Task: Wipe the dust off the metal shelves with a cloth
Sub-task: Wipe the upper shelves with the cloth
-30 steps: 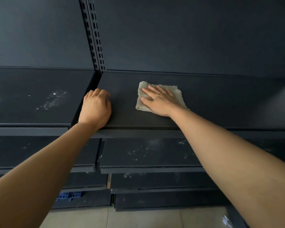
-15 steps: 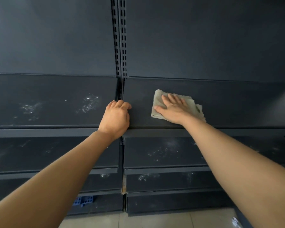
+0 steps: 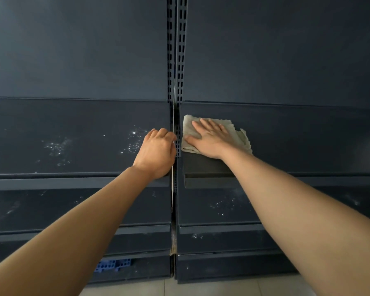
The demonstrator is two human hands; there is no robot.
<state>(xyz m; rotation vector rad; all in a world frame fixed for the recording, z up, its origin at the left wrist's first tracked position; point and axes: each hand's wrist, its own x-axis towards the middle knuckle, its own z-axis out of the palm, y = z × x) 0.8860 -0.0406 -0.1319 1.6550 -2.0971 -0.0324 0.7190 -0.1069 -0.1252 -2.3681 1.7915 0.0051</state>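
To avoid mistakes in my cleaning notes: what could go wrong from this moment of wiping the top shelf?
1. The cloth lies at the shelf's end beside the gap; dust may drop onto the lower shelf.
2. The left hand curls its fingers at that gap's thin metal edges; it might get scraped.

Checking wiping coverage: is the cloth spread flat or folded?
Folded: the cloth shows doubled layers along its near left edge and bunches at the right, pressed under the flat right hand.
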